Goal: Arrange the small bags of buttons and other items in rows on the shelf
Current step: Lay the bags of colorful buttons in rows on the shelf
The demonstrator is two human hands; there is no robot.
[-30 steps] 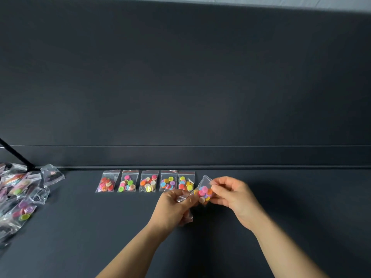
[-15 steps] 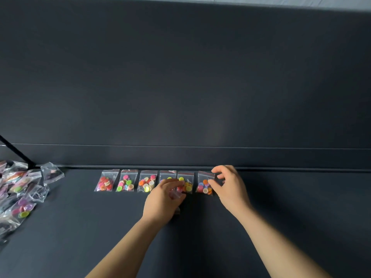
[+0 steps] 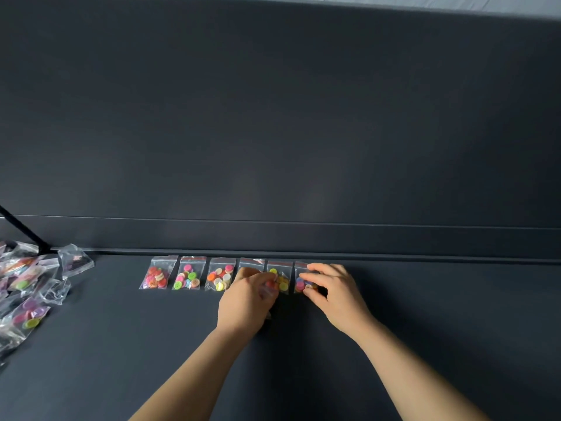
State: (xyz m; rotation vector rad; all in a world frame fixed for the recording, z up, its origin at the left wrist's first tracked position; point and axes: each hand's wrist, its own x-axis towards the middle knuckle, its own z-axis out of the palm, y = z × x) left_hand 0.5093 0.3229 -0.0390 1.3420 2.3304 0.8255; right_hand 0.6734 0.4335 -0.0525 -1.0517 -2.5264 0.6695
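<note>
So the right hand (image 3: pixel 334 291) pinches the last bag (image 3: pixel 301 282) in the mid-frame row (image 3: pixel 188 276). The left hand (image 3: pixel 247 299) is curled round a spare bag (image 3: pixel 269 294).

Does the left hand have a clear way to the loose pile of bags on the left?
Probably yes: only bare shelf lies between the left hand and the pile; the row sits behind that path.

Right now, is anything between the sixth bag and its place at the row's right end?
Nothing visible does. The sixth bag already lies there beside the fifth bag, pinched by the right hand; the shelf beyond shows no object.
</note>
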